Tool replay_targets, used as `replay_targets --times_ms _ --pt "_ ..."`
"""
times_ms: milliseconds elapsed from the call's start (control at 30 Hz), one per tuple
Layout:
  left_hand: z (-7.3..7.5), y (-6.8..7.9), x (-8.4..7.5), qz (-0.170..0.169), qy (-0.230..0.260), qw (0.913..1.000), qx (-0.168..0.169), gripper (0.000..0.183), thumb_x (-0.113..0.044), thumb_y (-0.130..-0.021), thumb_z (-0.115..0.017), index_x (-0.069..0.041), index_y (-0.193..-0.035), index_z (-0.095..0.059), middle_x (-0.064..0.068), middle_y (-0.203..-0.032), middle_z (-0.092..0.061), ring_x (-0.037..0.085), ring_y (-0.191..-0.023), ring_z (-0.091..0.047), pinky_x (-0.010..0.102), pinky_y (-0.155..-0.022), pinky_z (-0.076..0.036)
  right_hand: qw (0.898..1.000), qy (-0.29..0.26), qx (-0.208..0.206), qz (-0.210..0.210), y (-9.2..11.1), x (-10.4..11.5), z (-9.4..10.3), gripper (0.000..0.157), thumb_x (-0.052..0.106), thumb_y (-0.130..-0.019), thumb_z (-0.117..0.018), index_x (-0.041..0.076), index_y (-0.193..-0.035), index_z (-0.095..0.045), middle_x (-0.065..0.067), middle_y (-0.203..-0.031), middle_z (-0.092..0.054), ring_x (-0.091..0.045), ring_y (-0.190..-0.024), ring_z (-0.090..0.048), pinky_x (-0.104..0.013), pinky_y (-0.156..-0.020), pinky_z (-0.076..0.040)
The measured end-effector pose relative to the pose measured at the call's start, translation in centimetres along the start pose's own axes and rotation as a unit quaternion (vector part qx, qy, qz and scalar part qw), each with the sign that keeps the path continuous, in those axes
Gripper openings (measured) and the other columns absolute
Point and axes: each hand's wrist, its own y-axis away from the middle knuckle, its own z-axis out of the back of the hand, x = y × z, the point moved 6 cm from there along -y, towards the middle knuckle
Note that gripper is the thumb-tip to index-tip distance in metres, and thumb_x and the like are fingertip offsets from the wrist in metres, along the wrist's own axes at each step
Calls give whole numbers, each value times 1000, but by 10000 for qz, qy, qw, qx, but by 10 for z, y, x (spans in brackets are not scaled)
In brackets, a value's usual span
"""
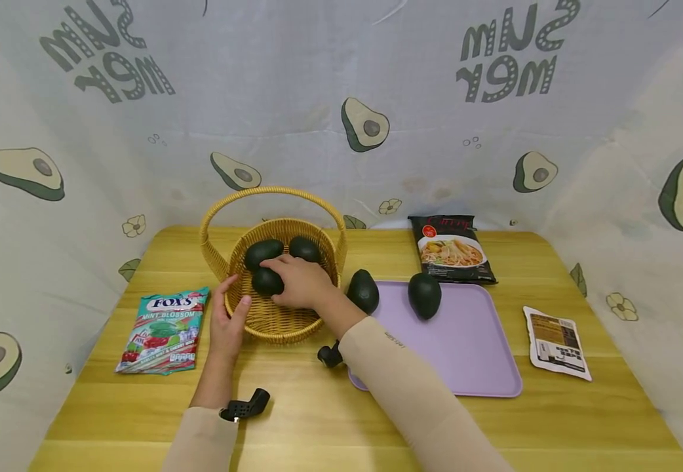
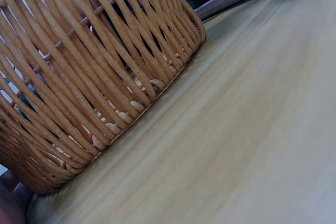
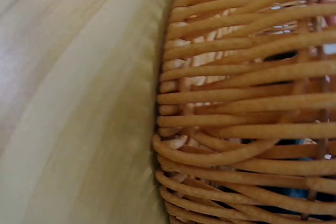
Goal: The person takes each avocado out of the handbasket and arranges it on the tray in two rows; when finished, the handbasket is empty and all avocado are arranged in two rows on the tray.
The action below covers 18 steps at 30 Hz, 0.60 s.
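Observation:
In the head view, my right hand point(image 1: 302, 282) reaches over the yellow wicker basket point(image 1: 276, 336) and grips a dark green avocado point(image 1: 267, 282) inside it. Two more avocados lie behind that one, one at the left point(image 1: 263, 252) and one at the right point(image 1: 305, 249). My left hand point(image 1: 226, 326) rests at the basket's front left rim, with thumb and fingers spread. Close up, the wicker side fills much of the left wrist view point(image 2: 100, 66) and the right wrist view point(image 3: 241, 98).
A lilac tray point(image 1: 471, 347) stands right of the basket, with one avocado point(image 1: 424, 295) on it and another point(image 1: 363, 292) at its left corner. Behind it lies a black noodle packet point(image 1: 452, 252). A candy bag point(image 1: 164, 332) lies left, a small pouch point(image 1: 556, 343) far right.

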Motion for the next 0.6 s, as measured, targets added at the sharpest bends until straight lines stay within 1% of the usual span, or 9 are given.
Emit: replay_targets --times_ms 167,333,467,600 --pt "0 1 0 84 -5 10000 9 52 -12 -102 -54 -7 -152 -40 13 -160 -34 31 -151 -26 57 -123 -16 9998 162 -87 -76 0 0 -1 73 49 -91 -73 37 -155 -41 0 -153 -51 -22 -134 -57 -45 -102 -53" --pt "0 2 -1 164 -47 9999 10 52 -14 -102 -54 -7 -152 -40 14 -161 -33 32 -152 -25 58 -123 -16 9997 143 -132 -180 1 0 -2 72 53 -90 -73 38 -154 -42 1 -151 -53 -21 -130 -60 -45 -101 -53" --pt "0 1 1 218 -38 9998 4 52 -14 -102 -54 -7 -151 -40 12 -160 -34 30 -151 -26 56 -123 -18 9996 128 -151 -191 1 0 -1 72 55 -89 -72 38 -153 -43 1 -149 -55 -22 -125 -63 -45 -100 -53" --pt "0 0 0 168 -62 9998 1 51 -14 -102 -54 -7 -151 -41 12 -161 -33 29 -152 -25 56 -124 -16 9994 -8 -287 -195 1 0 1 72 57 -88 -72 37 -152 -45 1 -147 -56 -23 -119 -66 -45 -98 -55"
